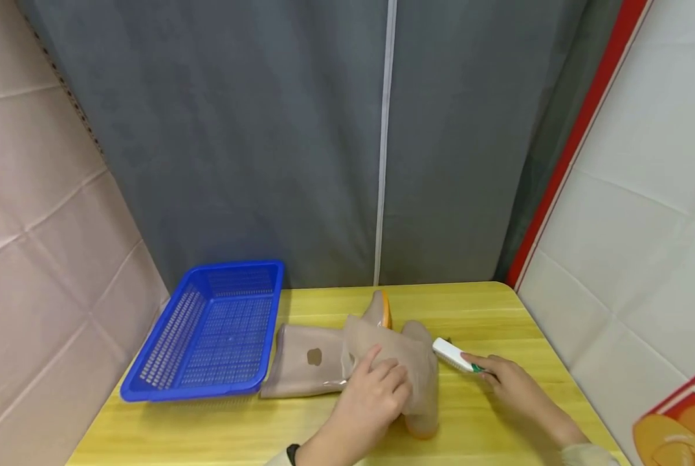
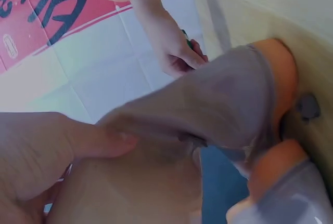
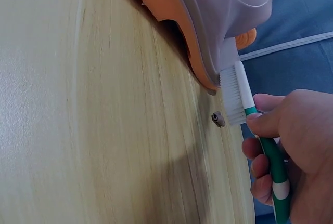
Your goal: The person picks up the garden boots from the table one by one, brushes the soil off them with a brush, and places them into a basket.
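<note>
Two taupe rain boots with orange soles lie on the table. My left hand [image 1: 375,393] holds the nearer rain boot [image 1: 413,366], its thumb along the upper in the left wrist view. Partly under it, the other rain boot [image 1: 301,346] stretches left, with a brown spot on its shaft. Between the thumb and fingers of my right hand [image 3: 307,135] is the green grip of a white-bristled scrub brush [image 3: 276,172]. In the right wrist view, the bristles overlap the tip of the boot's sole. A small dark lump [image 3: 218,119] sits beside that tip.
A blue plastic basket [image 1: 275,310] stands at the left of the wooden table [image 1: 499,310]. Behind the table hangs a grey curtain [image 1: 266,162] with a white strip. White sheeting [image 1: 633,194] borders the right side, pinkish sheeting [image 1: 44,272] the left.
</note>
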Demonstrator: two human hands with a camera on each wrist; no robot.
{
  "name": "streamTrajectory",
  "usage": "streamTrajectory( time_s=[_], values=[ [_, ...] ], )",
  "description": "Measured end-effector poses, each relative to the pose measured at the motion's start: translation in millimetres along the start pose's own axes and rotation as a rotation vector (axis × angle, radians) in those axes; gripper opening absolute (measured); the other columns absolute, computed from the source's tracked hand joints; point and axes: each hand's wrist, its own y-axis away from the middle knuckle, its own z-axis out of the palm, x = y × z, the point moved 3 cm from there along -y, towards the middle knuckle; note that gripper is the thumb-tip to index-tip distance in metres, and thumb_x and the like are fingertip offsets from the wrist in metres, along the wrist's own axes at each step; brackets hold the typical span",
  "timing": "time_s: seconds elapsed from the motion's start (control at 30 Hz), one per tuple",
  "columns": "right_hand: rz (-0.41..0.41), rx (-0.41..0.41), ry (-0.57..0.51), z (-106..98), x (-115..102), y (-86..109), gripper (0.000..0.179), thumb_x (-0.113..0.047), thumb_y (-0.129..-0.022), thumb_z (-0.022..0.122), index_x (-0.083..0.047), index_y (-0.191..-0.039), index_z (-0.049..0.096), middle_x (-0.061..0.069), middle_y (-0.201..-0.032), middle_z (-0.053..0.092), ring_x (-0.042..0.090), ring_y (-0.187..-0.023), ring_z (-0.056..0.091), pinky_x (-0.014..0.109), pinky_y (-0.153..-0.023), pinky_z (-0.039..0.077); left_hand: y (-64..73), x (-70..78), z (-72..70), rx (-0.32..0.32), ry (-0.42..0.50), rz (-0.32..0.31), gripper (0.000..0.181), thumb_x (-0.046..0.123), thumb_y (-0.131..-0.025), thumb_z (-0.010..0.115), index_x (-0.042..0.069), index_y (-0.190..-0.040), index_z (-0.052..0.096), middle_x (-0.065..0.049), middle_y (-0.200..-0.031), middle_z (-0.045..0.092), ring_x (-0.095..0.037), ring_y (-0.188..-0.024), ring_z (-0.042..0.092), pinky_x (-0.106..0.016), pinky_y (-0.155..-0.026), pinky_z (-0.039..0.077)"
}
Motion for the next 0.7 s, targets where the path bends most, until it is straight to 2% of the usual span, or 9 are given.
streamTrajectory(
  time_s=[0.17, 0.27, 0.33, 0.53, 0.6, 0.7],
  values=[
    [-0.012, 0.009, 0.008, 1.5, 0.1, -2.5, 0.048, -0.008, -0.091, 0.057, -0.033, -0.132, 0.054, -0.004, -0.12, 0.066, 0.009, -0.098, 0.062, 0.025, -0.076, 0.052, -10.6, 4.2, -6.3, 0.141, -0.018, -0.016, 0.012, 0.011, -0.071, 0.071, 0.021, -0.078, 0.071, 0.006, -0.099, 0.072, -0.014, -0.102, 0.065, -0.05, -0.104, 0.044],
    [-0.015, 0.017, 0.006, 2.6, 0.1, -2.8, 0.048, -0.009, -0.092, 0.057, -0.034, -0.132, 0.054, -0.005, -0.124, 0.064, 0.014, -0.109, 0.062, 0.031, -0.083, 0.054, -14.3, 6.9, -11.8, 0.201, -0.027, -0.038, 0.01, 0.014, -0.067, 0.07, 0.021, -0.075, 0.069, 0.002, -0.108, 0.07, -0.018, -0.109, 0.063, -0.058, -0.101, 0.042],
    [-0.005, 0.013, -0.012, 3.3, 0.2, -2.1, 0.047, -0.01, -0.092, 0.057, -0.035, -0.132, 0.053, -0.008, -0.122, 0.065, 0.013, -0.108, 0.062, 0.029, -0.084, 0.054, -18.2, 7.8, -19.1, 0.228, -0.045, -0.056, 0.009, 0.015, -0.07, 0.066, 0.021, -0.074, 0.069, 0.0, -0.115, 0.067, -0.02, -0.114, 0.06, -0.06, -0.1, 0.04],
    [-0.009, -0.005, -0.065, 3.9, 0.6, -1.5, 0.041, -0.014, -0.095, 0.054, -0.032, -0.132, 0.055, -0.012, -0.116, 0.065, 0.005, -0.101, 0.061, 0.022, -0.079, 0.053, -30.3, 5.3, -44.7, 0.255, -0.072, -0.085, 0.015, 0.012, -0.078, 0.057, 0.021, -0.078, 0.068, -0.001, -0.127, 0.062, -0.021, -0.12, 0.055, -0.056, -0.101, 0.039],
    [0.012, -0.018, -0.083, 4.2, 1.5, -2.4, 0.041, -0.015, -0.095, 0.054, -0.033, -0.131, 0.055, -0.013, -0.118, 0.064, 0.004, -0.104, 0.06, 0.022, -0.081, 0.053, -32.1, 4.2, -46.1, 0.247, -0.047, -0.083, 0.019, 0.011, -0.083, 0.054, 0.022, -0.084, 0.069, -0.003, -0.131, 0.059, -0.022, -0.123, 0.054, -0.055, -0.102, 0.041],
    [0.016, -0.023, -0.067, 4.7, 2.0, -4.6, 0.044, -0.012, -0.094, 0.055, -0.035, -0.131, 0.054, -0.012, -0.118, 0.064, 0.004, -0.102, 0.06, 0.022, -0.08, 0.052, -32.2, 7.2, -40.4, 0.228, 0.016, -0.034, 0.028, 0.008, -0.091, 0.046, 0.023, -0.098, 0.068, -0.006, -0.139, 0.053, -0.023, -0.128, 0.05, -0.048, -0.103, 0.045]
  ],
)
